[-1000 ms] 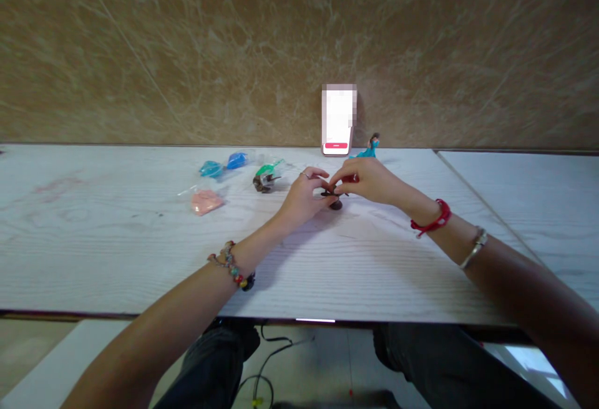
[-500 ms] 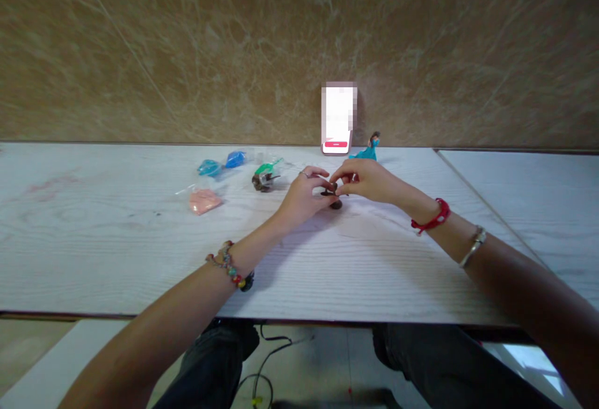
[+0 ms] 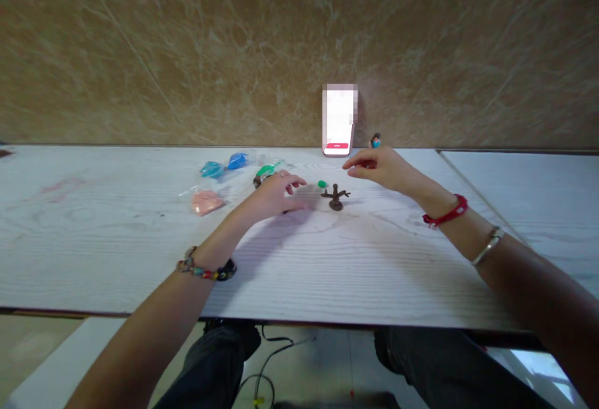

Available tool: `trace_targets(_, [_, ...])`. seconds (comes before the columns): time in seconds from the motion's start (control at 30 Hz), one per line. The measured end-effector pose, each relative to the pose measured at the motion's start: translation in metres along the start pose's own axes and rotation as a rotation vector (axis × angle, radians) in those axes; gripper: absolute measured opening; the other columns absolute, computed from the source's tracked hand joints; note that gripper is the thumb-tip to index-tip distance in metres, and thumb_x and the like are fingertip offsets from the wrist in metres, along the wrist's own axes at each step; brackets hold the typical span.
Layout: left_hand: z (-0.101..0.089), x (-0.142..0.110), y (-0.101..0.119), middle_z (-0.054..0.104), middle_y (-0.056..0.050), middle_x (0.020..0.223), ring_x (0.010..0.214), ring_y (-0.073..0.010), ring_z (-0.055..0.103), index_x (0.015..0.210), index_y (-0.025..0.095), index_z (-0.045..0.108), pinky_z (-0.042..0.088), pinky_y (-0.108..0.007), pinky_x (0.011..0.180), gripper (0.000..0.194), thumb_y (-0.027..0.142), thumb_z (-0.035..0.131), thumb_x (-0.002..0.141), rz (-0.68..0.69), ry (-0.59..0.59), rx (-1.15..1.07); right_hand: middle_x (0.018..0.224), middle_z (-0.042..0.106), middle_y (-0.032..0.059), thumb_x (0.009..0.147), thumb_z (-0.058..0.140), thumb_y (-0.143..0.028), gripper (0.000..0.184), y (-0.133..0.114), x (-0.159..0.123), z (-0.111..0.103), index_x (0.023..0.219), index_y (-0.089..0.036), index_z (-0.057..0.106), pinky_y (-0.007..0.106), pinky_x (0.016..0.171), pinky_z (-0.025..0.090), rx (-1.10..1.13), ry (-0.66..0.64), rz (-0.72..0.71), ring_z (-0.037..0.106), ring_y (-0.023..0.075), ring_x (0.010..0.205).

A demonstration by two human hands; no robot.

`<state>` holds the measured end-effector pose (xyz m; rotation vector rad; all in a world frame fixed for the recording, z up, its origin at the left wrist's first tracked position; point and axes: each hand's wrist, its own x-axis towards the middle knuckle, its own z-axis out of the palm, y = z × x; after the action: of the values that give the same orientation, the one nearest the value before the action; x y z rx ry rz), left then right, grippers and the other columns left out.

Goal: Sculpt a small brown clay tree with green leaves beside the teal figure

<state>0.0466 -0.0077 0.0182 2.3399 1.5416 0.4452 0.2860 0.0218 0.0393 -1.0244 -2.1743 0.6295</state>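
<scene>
A small brown clay figure (image 3: 336, 198) stands upright on the table, with a round base, a short trunk and thin arms spread to both sides. Just behind it lies a little green clay piece (image 3: 322, 184). My left hand (image 3: 279, 196) is left of the figure, apart from it, its fingers and thumb spread around nothing. To the right and a bit behind, my right hand (image 3: 378, 167) hovers with thumb and fingers apart, holding nothing. Partly hidden behind the left hand is a bag of green clay (image 3: 266, 170) with something dark beside it.
Bags of teal (image 3: 212, 169), blue (image 3: 238, 160) and peach clay (image 3: 206, 202) lie at the left. A lit phone (image 3: 339, 119) leans against the marbled wall. The head of a blue-dressed figurine (image 3: 375, 140) shows behind my right hand. Cables (image 3: 264, 365) run on the floor.
Both hands have let go of the brown figure and moved apart, the left one leftward and the right one rightward. The figure and green piece are now uncovered.
</scene>
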Motion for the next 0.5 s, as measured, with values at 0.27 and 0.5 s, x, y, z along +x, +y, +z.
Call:
trace_targets(0.27, [-0.001, -0.002, -0.005, 0.056, 0.000, 0.062, 0.060, -0.0135, 0.052, 0.071, 0.015, 0.057, 0.037, -0.024, 0.058, 0.007, 0.020, 0.053, 0.068, -0.074, -0.228, -0.015, 0.053, 0.054, -0.0002, 0.068, 0.057, -0.044, 0.033, 0.028, -0.031, 0.006, 0.069, -0.012, 0.066, 0.025, 0.047, 0.032, 0.102, 0.218, 0.200, 0.040, 0.0080, 0.048])
trace_targets(0.5, [-0.008, -0.010, 0.006, 0.056, 0.002, 0.064, 0.059, -0.0130, 0.055, 0.074, 0.017, 0.050, 0.038, -0.024, 0.055, 0.014, 0.016, 0.057, 0.062, -0.178, -0.154, -0.330, 0.061, 0.059, 0.0017, 0.073, 0.057, -0.034, 0.022, 0.012, -0.045, 0.012, 0.067, -0.014, 0.064, 0.024, 0.051, 0.036, 0.026, 0.378, 0.030, 0.046, 0.0086, 0.053])
